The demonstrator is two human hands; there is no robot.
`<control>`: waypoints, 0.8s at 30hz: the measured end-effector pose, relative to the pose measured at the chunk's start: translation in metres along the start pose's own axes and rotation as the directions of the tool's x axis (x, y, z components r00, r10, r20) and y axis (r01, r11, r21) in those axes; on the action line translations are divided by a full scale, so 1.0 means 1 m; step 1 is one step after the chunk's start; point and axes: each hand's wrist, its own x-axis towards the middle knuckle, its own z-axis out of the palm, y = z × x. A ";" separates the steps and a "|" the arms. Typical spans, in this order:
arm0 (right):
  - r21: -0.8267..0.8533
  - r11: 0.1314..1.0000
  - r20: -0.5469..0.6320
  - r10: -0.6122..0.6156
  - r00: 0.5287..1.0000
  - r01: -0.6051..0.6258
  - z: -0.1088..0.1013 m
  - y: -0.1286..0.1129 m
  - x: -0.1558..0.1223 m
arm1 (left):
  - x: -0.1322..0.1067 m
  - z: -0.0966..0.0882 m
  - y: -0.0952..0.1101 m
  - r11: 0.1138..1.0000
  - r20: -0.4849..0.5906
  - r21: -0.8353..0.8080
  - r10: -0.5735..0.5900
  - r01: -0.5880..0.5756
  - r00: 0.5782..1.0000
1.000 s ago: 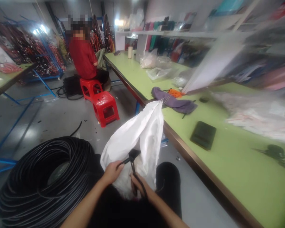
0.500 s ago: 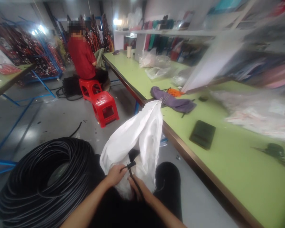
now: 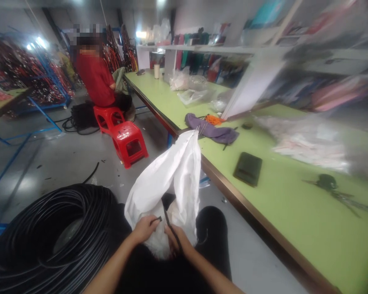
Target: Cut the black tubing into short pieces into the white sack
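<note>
My left hand is closed on a short black piece that pokes out past the fingertips; its exact kind is too small to make out. Just beside it, my right hand grips a thin black strip, whose end points up and away from me. The strip runs back along the palm. A narrow gap separates the two black pieces. Both hands are over the opening of a white woven sack, which stands between my dark-clothed legs. Something dark shows inside the sack.
A large coil of black cable lies on the left. Along the right runs a green-topped table with a purple cloth, a black flat case and plastic bags. Red stools and a seated person are ahead.
The short black piece in my left hand has come apart from the strip in my right, which it crossed before. My view has turned slightly to the right.
</note>
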 end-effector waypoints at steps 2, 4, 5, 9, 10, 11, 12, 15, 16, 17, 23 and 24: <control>0.096 0.995 0.025 0.006 1.000 -0.009 0.001 -0.003 -0.001 | -0.005 0.004 0.004 0.999 0.030 -0.032 0.012 -0.011 0.999; 0.169 0.986 0.031 -0.003 1.000 -0.002 0.002 -0.004 0.000 | -0.010 0.009 0.010 0.997 0.059 -0.075 0.036 -0.031 0.998; 0.195 0.981 0.028 -0.003 1.000 -0.002 0.003 -0.004 0.000 | -0.012 0.011 0.012 0.995 0.070 -0.093 0.045 -0.038 0.997; 0.215 0.977 0.024 -0.020 1.000 0.015 0.001 0.000 0.002 | -0.021 0.013 0.015 0.989 0.089 -0.133 0.079 -0.067 0.993; 0.212 0.977 0.010 -0.025 1.000 0.022 -0.001 0.000 0.002 | -0.023 0.010 0.014 0.989 0.087 -0.125 0.088 -0.077 0.992; 0.214 0.977 -0.011 -0.023 1.000 0.024 -0.003 0.000 0.002 | -0.025 0.008 0.014 0.991 0.085 -0.104 0.096 -0.087 0.992; 0.221 0.975 -0.035 -0.014 0.999 0.021 -0.004 -0.001 0.003 | -0.028 0.005 0.013 0.993 0.088 -0.073 0.100 -0.094 0.991; 0.245 0.970 -0.081 0.013 0.997 0.008 -0.009 -0.005 0.003 | -0.031 -0.002 0.012 0.995 0.103 0.044 0.084 -0.089 0.991; 0.242 0.970 -0.081 0.009 0.997 0.011 -0.009 -0.007 0.003 | -0.031 -0.003 0.011 0.994 0.094 0.074 0.073 -0.080 0.993; 0.242 0.970 -0.078 0.004 0.997 0.015 -0.009 -0.008 0.002 | -0.030 -0.004 0.011 0.993 0.067 0.097 0.061 -0.068 0.996; 0.273 0.962 0.057 -0.004 0.998 -0.012 -0.008 -0.010 -0.006 | -0.013 -0.015 0.005 0.996 -0.159 0.032 0.084 -0.079 0.984; 0.245 0.969 0.097 -0.010 0.995 -0.014 -0.008 -0.010 -0.008 | -0.009 -0.018 0.005 0.996 -0.170 0.020 0.086 -0.084 0.982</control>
